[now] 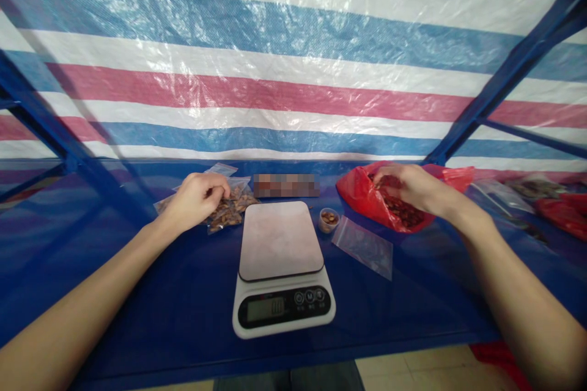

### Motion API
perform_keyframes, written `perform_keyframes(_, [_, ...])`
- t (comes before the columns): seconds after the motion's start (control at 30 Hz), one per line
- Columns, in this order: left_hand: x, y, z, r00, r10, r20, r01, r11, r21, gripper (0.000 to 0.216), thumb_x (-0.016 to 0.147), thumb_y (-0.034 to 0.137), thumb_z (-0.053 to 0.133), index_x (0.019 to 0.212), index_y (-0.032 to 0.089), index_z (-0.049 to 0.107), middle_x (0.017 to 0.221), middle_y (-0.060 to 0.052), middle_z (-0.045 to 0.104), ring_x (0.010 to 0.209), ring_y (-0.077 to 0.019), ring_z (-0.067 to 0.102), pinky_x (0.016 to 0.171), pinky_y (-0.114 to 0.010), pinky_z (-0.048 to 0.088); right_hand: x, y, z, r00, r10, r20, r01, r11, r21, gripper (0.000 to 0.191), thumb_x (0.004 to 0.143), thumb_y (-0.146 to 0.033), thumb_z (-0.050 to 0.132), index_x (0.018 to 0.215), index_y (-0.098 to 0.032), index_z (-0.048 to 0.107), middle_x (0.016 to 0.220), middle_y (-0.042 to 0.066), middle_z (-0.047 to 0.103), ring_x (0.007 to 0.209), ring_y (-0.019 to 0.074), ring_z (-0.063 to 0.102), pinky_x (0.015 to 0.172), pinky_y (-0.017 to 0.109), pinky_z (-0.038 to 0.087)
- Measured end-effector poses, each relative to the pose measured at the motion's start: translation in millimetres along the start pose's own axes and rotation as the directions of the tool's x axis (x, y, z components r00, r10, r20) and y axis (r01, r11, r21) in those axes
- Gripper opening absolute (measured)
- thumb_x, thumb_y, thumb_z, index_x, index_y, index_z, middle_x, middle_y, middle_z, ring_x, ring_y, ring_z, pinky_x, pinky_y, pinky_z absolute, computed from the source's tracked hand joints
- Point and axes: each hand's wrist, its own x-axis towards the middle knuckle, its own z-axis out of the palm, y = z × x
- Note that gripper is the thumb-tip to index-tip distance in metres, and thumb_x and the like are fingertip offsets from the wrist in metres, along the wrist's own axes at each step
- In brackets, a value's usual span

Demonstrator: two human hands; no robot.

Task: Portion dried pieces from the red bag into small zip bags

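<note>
My left hand [202,195] rests at a clear zip bag [236,211] filled with brown dried pieces; its fingers are curled closed, and whatever they grip is hidden. My right hand [406,186] reaches into the mouth of a red plastic bag [360,186] holding dark reddish-brown pieces. Its fingers are bent inward and partly hidden by the bag, so what they hold cannot be seen. Between the hands stands a white kitchen scale [282,244], its platform bare and its display apparently reading 0.0. Right of it sit a small clear cup [329,220] of brown pieces and a flat zip bag [364,247].
Behind the scale lies a blurred-out rectangular item [287,186]. Farther right are more clear bags [502,198] and another red bag [566,214]. The blue table [183,311] is bordered by blue metal posts [490,85] and a striped plastic sheet [275,91].
</note>
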Motion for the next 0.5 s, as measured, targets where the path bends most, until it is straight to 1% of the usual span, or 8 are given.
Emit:
perform_keyframes(0.1, [1,1,0,1.0,0.006,-0.001,-0.006,1.0,-0.002,0.032,0.083,0.02,0.042,0.067,0.022,0.069,0.067,0.002,0.073,0.061,-0.0165,0.068,0.063,-0.027,0.046,-3,-3,-14,0.999,-0.029,-0.017,0.028,0.998,-0.059,0.02,0.086,-0.014,0.061,0.095,-0.018,0.078,0.096,0.011,0.081,0.084,0.0275,0.076,0.078,0.037,0.057])
perform_keyframes(0.17, [0,1,0,1.0,0.006,0.002,-0.006,1.0,-0.005,0.032,0.083,0.02,0.042,0.067,0.022,0.069,0.068,0.002,0.073,0.062,-0.0166,0.068,0.063,-0.027,0.046,-6,-8,-19,0.999,-0.026,-0.032,0.023,0.995,-0.093,0.019,0.088,-0.014,0.061,0.095,-0.017,0.078,0.097,0.013,0.081,0.084,0.0273,0.076,0.079,0.036,0.056])
perform_keyframes(0.23, [0,1,-1,1.0,0.005,0.005,-0.005,1.0,-0.006,0.031,0.083,0.02,0.042,0.067,0.022,0.069,0.068,0.002,0.073,0.062,-0.0166,0.068,0.063,-0.027,0.046,-8,-15,-23,1.0,-0.01,-0.016,0.008,0.996,-0.091,0.022,0.091,-0.011,0.058,0.095,-0.016,0.079,0.099,0.015,0.081,0.088,0.0265,0.076,0.083,0.035,0.055])
perform_keyframes(0.3, [0,1,-1,1.0,0.004,0.005,-0.004,1.0,-0.007,0.03,0.083,0.02,0.043,0.067,0.022,0.069,0.067,0.002,0.072,0.061,-0.0164,0.067,0.062,-0.027,0.045,-9,-24,-26,1.0,0.016,-0.01,-0.016,0.997,-0.071,0.024,0.093,-0.008,0.057,0.097,-0.015,0.079,0.101,0.017,0.081,0.091,0.0267,0.076,0.086,0.036,0.054])
perform_keyframes(0.37, [-1,0,-1,1.0,0.006,0.006,-0.006,1.0,-0.01,0.03,0.082,0.019,0.043,0.068,0.022,0.069,0.066,0.002,0.071,0.059,-0.0163,0.066,0.061,-0.028,0.044,-10,-33,-30,0.998,0.058,-0.033,-0.059,0.998,-0.035,0.021,0.093,-0.009,0.059,0.098,-0.015,0.079,0.102,0.018,0.082,0.089,0.0271,0.076,0.084,0.037,0.055])
perform_keyframes(0.43, [-1,0,-1,1.0,0.011,0.005,-0.011,1.0,-0.013,0.03,0.082,0.019,0.043,0.068,0.022,0.069,0.066,0.002,0.071,0.058,-0.0162,0.065,0.06,-0.028,0.043,-10,-45,-32,0.993,0.085,-0.078,-0.083,0.996,0.031,0.016,0.094,-0.017,0.065,0.1,-0.016,0.079,0.103,0.016,0.082,0.086,0.0269,0.076,0.081,0.037,0.057])
perform_keyframes(0.5, [-1,0,-1,1.0,0.011,0.003,-0.011,1.0,-0.012,0.03,0.082,0.018,0.043,0.068,0.022,0.069,0.066,0.002,0.071,0.058,-0.016,0.064,0.06,-0.028,0.043,-8,-60,-30,0.991,0.057,-0.124,-0.043,0.992,0.118,0.015,0.095,-0.027,0.069,0.102,-0.018,0.079,0.103,0.014,0.082,0.087,0.0262,0.076,0.081,0.037,0.058])
